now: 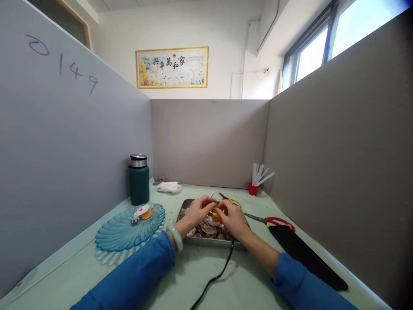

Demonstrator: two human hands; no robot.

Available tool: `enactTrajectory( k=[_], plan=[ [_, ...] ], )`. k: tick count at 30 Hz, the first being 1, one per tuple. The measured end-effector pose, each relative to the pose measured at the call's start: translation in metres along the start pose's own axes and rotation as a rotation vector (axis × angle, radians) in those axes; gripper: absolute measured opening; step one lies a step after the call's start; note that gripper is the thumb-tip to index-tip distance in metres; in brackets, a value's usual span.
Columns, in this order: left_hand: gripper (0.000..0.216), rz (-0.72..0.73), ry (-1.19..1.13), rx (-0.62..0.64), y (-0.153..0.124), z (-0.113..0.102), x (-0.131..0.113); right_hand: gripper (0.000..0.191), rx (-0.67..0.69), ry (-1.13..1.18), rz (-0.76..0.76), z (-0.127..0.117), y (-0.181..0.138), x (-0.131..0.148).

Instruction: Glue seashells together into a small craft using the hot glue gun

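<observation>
Grey partitions hemmed the tabletop, where left hand and right hand pinched one shell above the tray, seemingly to catch scraps, plate at nine o'clock.

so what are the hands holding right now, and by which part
The left hand and right hand pinch a small yellow and red thing over the tray of shells. Fingers cover it, so the part gripped cannot be told.

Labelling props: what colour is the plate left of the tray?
Translucent blue plate; the head view shows it best.
</observation>
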State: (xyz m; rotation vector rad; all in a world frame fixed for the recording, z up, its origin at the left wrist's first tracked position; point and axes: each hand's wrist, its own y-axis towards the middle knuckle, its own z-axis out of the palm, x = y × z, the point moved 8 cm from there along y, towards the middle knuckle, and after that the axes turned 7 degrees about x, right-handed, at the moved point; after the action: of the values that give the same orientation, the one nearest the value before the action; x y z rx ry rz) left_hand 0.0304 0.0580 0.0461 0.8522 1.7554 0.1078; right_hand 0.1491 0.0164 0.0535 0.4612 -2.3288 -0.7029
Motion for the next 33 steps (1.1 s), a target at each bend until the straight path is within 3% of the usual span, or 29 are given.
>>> enactTrajectory(
  k=[17, 33],
  plan=[
    [0.028, -0.044, -0.118, -0.007, -0.0009, 0.0015, -0.0020, 0.016, -0.017, -0.024, -0.009, -0.0022, -0.0008, 0.0018],
    [0.024, 0.011, -0.014, 0.023, -0.0002, 0.0015, -0.0024, 0.016, -0.021, -0.016, 0.000, -0.0029, -0.0015, 0.0024]
  ],
)
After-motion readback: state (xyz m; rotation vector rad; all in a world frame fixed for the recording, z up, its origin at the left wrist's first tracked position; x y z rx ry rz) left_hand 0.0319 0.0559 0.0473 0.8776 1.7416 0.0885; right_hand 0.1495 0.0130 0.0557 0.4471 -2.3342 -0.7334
